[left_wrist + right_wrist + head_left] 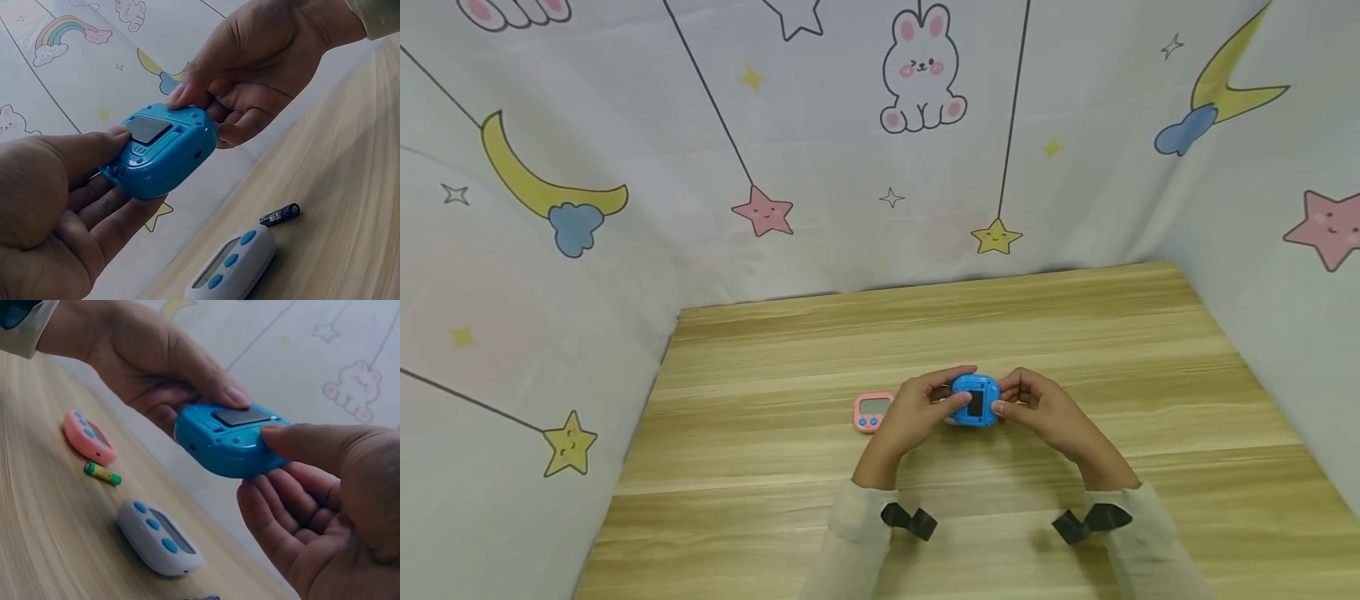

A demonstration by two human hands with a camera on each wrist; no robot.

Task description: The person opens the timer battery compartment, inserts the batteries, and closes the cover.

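Note:
A blue digital timer [976, 402] is held up over the table, its back turned upward with a dark rectangular pad showing. My left hand [919, 410] grips its left side, thumb on the back and fingers underneath. From the right, my right hand [1047, 410] pinches the opposite edge, with the thumb on the back near the seam of the battery cover [253, 435]. Below the blue timer a white timer with blue buttons [240, 262] lies on the table, mostly hidden in the head view. Next to it is a dark battery [280, 214].
A pink timer [874, 412] lies left of my hands, partly covered by the left wrist in the head view. Beside it is a green and yellow battery [103, 473]. The wood-grain table [760, 467] is bordered by a printed cloth backdrop [842, 150].

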